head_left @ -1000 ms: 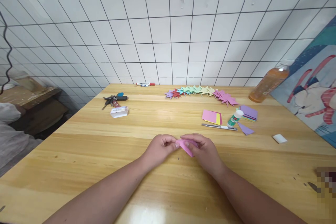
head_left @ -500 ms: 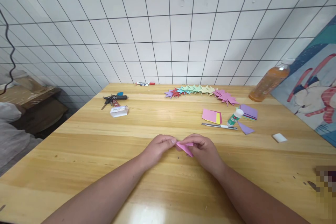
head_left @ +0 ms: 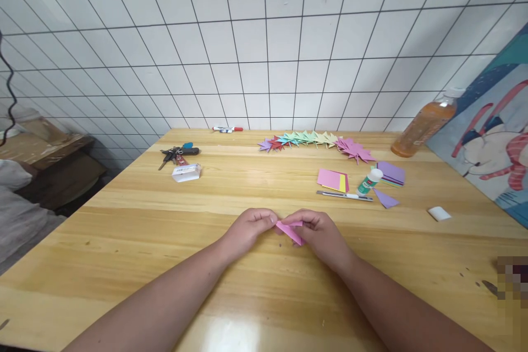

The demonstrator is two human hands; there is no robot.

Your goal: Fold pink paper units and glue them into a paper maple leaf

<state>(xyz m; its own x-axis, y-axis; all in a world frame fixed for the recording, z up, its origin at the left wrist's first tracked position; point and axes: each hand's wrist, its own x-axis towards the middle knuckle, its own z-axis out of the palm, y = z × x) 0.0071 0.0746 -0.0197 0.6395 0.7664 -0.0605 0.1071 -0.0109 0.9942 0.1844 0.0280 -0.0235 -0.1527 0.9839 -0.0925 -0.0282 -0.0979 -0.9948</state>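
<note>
A small folded piece of pink paper [head_left: 291, 232] is held between my two hands, just above the wooden table. My left hand [head_left: 254, 229] pinches its left tip between thumb and fingers. On the other side, my right hand [head_left: 317, 230] grips the paper's right part, with the index finger lying along its upper edge. Some fingertips are hidden behind the paper. Beyond my right hand lie a stack of pink and yellow paper squares [head_left: 330, 179], a utility knife [head_left: 345, 196], a glue stick [head_left: 369, 182] and a folded purple paper triangle [head_left: 385, 198].
A curved row of folded colored paper pieces [head_left: 307, 139] lies along the back. Purple paper squares [head_left: 391, 173], a bottle [head_left: 427, 124] and a white eraser-like block [head_left: 439, 213] are at right. Keys [head_left: 179, 154], a small white box [head_left: 186, 172] and a marker [head_left: 227, 129] lie at left.
Both hands keep their hold on the pink paper with almost no movement. The view has shifted very slightly.
</note>
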